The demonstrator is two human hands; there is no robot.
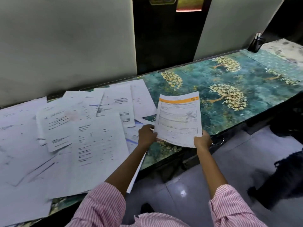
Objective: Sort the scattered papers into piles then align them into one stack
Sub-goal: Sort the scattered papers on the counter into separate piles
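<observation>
Left hand (146, 134): fingers curled, pinching the lower-left corner of the orange-banded form (178, 118). Right hand (202, 140): gripping the lower-right corner, thumb on top. The form is held up off the counter (229, 76), tilted, over bare patterned surface just right of the scattered papers (82, 128) (could be more than one sheet in the grip; the lower edge looks layered, cannot tell).

Risks, working outward:
- Both holds are on the bottom edge only. The top is unsupported and could flop or buckle, and any loose under-sheets might slip free.
- The hands sit at the counter's front edge. A sheet let go here would likely slide to the floor.
- The left forearm crosses papers that overhang that edge. A drag of the sleeve could pull them off.
- Setting the form down touching the scatter would blur where the new pile begins; further right looks safer.
</observation>
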